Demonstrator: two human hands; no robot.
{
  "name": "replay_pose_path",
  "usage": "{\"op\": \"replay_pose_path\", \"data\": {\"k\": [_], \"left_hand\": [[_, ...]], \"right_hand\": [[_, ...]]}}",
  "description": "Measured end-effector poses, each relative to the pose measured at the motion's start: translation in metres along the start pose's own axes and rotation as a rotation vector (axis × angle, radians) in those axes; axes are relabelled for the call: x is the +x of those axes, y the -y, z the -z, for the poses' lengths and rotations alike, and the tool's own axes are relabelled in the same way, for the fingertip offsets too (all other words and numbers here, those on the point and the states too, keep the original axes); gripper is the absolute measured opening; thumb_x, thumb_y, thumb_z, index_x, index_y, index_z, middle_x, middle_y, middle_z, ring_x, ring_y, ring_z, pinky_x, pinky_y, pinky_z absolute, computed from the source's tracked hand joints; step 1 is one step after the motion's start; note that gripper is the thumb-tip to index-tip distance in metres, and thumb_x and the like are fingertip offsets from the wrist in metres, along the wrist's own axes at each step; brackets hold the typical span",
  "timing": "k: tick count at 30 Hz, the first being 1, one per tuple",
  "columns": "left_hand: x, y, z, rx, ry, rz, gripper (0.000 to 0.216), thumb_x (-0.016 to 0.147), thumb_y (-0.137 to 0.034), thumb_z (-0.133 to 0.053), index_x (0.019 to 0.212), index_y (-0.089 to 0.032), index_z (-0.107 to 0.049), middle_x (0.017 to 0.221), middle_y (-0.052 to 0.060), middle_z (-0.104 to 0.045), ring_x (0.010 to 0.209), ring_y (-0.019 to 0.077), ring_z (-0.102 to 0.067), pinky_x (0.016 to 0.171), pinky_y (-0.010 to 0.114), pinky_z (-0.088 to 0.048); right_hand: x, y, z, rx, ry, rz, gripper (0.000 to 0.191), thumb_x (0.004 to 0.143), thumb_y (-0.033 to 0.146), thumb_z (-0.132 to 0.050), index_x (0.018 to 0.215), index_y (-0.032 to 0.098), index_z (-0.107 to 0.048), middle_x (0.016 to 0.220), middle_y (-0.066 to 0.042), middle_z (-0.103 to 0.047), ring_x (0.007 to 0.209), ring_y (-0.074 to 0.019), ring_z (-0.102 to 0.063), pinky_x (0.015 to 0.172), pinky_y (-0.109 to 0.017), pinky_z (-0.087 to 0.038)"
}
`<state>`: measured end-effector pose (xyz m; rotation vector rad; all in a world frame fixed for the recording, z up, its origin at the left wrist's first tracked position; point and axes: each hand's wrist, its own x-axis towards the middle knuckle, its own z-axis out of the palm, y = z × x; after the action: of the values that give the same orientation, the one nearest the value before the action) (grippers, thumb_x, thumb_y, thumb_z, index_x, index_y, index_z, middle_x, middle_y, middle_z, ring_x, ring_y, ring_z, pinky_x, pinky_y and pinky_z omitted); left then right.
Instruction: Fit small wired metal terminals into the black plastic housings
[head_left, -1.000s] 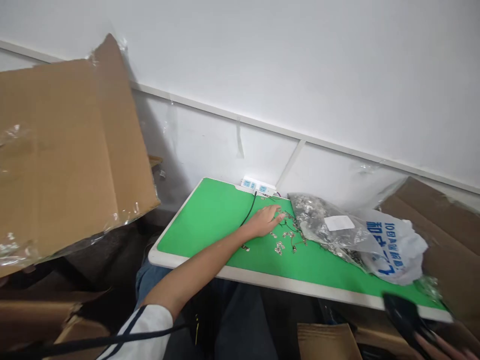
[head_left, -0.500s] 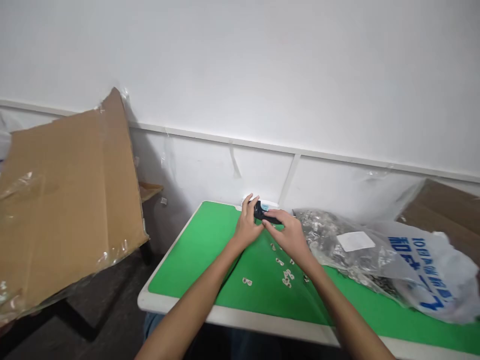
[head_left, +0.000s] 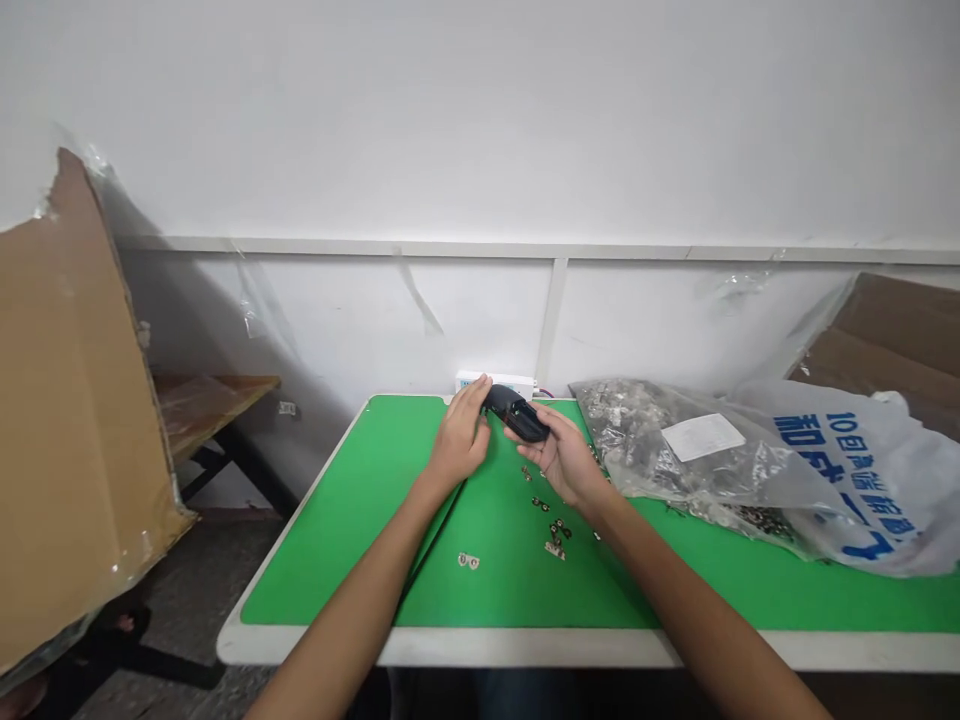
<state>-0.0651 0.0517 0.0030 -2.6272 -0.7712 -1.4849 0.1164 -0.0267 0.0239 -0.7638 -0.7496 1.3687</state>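
Observation:
Held above the green mat between my two hands is a black, elongated object (head_left: 517, 412) with a rounded end and a recessed part; its exact kind is unclear. My left hand (head_left: 459, 440) grips the rounded left end, fingers closed against it. The other end rests in my right hand (head_left: 564, 455), with the fingers curled beneath it. A black cord (head_left: 439, 530) runs from near my left hand down beside the left forearm to the front edge. Small metal pieces (head_left: 556, 538) lie scattered below my right hand, and another metal piece (head_left: 469, 561) lies apart to the left.
A clear plastic bag full of small parts (head_left: 637, 430) and a white bag with blue lettering (head_left: 862, 490) lie on the right of the green-topped table (head_left: 330, 540). A white box (head_left: 517, 382) stands at the wall. Large cardboard (head_left: 75, 420) is at left.
The view has turned right and levelled. The black object has been tilted, its right end now lower and its recessed side showing; my right hand has shifted from over it to beneath it.

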Motion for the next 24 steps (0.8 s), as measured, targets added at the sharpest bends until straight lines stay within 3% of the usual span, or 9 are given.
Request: {"op": "replay_pose_path", "data": {"k": [4,8,13,19,21,24], "left_hand": [[-0.002,0.000,0.002,-0.010,0.128,-0.124,0.078,0.098,-0.026,-0.055,0.169,-0.023,-0.022,0.163,0.016,-0.047,0.150,0.0330,-0.048,0.124,0.058,-0.044],[-0.004,0.000,-0.001,-0.043,0.163,-0.092,0.071,0.102,-0.027,-0.056,0.167,-0.024,-0.026,0.160,0.015,-0.052,0.148,0.0305,-0.052,0.122,0.054,-0.047],[-0.006,-0.001,-0.002,-0.082,0.116,-0.086,0.061,0.106,-0.023,-0.051,0.164,-0.026,-0.034,0.155,0.013,-0.058,0.144,0.0263,-0.057,0.120,0.049,-0.050],[-0.007,-0.001,-0.004,-0.074,0.056,-0.026,0.054,0.103,-0.019,-0.049,0.157,-0.023,-0.046,0.148,0.012,-0.065,0.139,0.0252,-0.062,0.119,0.048,-0.052],[-0.006,0.000,-0.003,-0.061,0.023,0.005,0.052,0.103,-0.018,-0.049,0.155,-0.022,-0.049,0.149,0.012,-0.064,0.140,0.0252,-0.061,0.119,0.049,-0.051],[-0.003,0.002,-0.001,-0.044,0.008,0.006,0.052,0.102,-0.017,-0.049,0.153,-0.022,-0.050,0.152,0.013,-0.062,0.143,0.0257,-0.058,0.122,0.052,-0.048]], "right_hand": [[-0.003,-0.001,-0.006,-0.066,0.004,0.011,0.035,0.090,0.047,-0.074,0.112,0.024,-0.058,0.102,-0.009,-0.082,0.086,-0.0243,-0.082,0.070,-0.032,-0.065],[-0.004,-0.004,-0.007,-0.226,-0.018,0.116,0.050,0.084,0.056,-0.078,0.115,0.024,-0.053,0.085,-0.002,-0.079,0.069,-0.0189,-0.077,0.067,-0.030,-0.061],[-0.006,-0.010,-0.010,-0.389,-0.006,0.254,0.054,0.083,0.062,-0.074,0.114,0.025,-0.051,0.073,0.005,-0.070,0.056,-0.0152,-0.065,0.061,-0.030,-0.053],[0.002,0.005,0.003,-0.476,0.061,0.175,0.060,0.087,0.079,-0.056,0.112,0.025,-0.052,0.067,0.005,-0.066,0.052,-0.0163,-0.061,0.056,-0.029,-0.048],[0.010,0.019,0.016,-0.611,0.022,0.181,0.056,0.090,0.077,-0.052,0.109,0.024,-0.055,0.069,0.003,-0.067,0.056,-0.0169,-0.061,0.059,-0.030,-0.048],[0.019,0.042,0.042,-1.009,-0.010,0.273,0.034,0.090,0.054,-0.062,0.101,0.022,-0.061,0.081,-0.001,-0.069,0.073,-0.0190,-0.064,0.069,-0.031,-0.050]]}}
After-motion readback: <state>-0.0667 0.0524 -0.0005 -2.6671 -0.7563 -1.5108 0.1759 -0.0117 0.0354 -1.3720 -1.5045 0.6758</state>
